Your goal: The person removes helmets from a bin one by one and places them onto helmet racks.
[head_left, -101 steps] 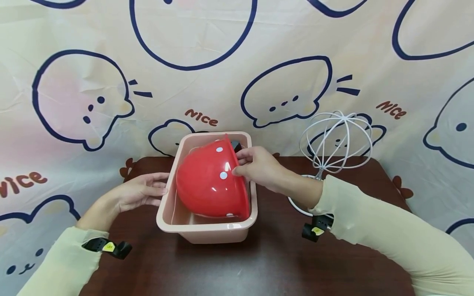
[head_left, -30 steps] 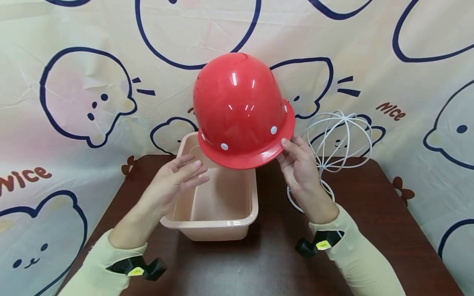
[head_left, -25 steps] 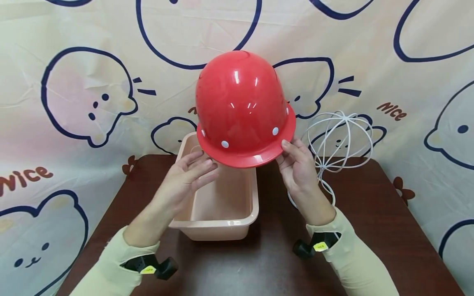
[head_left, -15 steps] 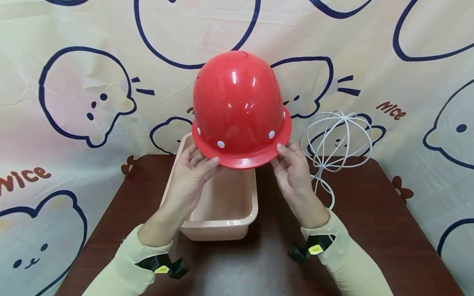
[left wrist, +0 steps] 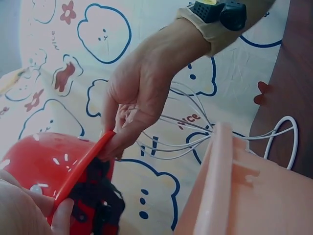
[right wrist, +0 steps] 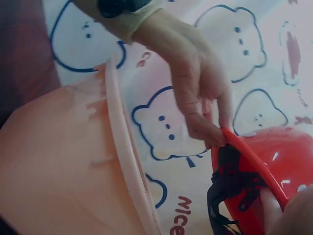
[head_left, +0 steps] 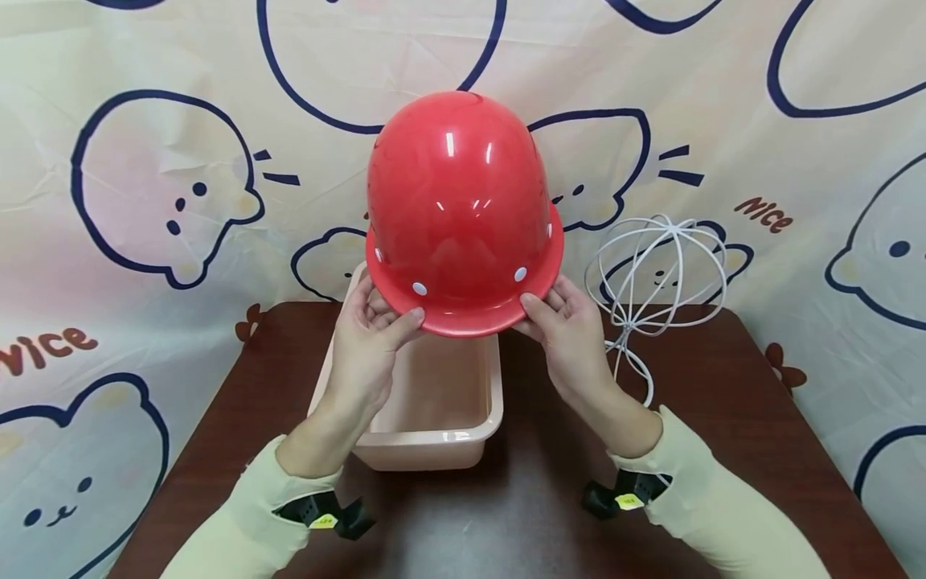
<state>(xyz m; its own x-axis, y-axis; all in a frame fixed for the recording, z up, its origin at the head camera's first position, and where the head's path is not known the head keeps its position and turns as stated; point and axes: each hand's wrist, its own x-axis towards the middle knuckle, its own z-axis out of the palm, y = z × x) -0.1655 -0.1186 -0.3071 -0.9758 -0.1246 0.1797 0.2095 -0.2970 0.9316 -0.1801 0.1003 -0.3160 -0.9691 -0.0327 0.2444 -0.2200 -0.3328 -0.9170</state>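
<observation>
A glossy red hard hat [head_left: 457, 201] with white rivets hangs in the air, crown up, above a pale pink plastic basin [head_left: 490, 402]. My left hand [head_left: 365, 346] pinches the brim on the left, thumb on top and fingers underneath. On the right side of the brim, my right hand [head_left: 571, 342] pinches it the same way. Black inner straps [right wrist: 237, 188] show inside the hat in the right wrist view. The left wrist view shows the hat's brim [left wrist: 83, 171] between both hands, with the basin [left wrist: 254, 196] beside it.
A white wire stand [head_left: 676, 277] with a rounded cage top stands at the right rear of the dark brown table [head_left: 723, 450]. A cartoon-printed cloth [head_left: 405, 48] hangs behind the table. The basin stands left of the table's centre.
The hat was lying in the basin, gripped by the right hand, and has been lifted out and turned crown up. The left hand has left the basin's side and taken hold of the brim.
</observation>
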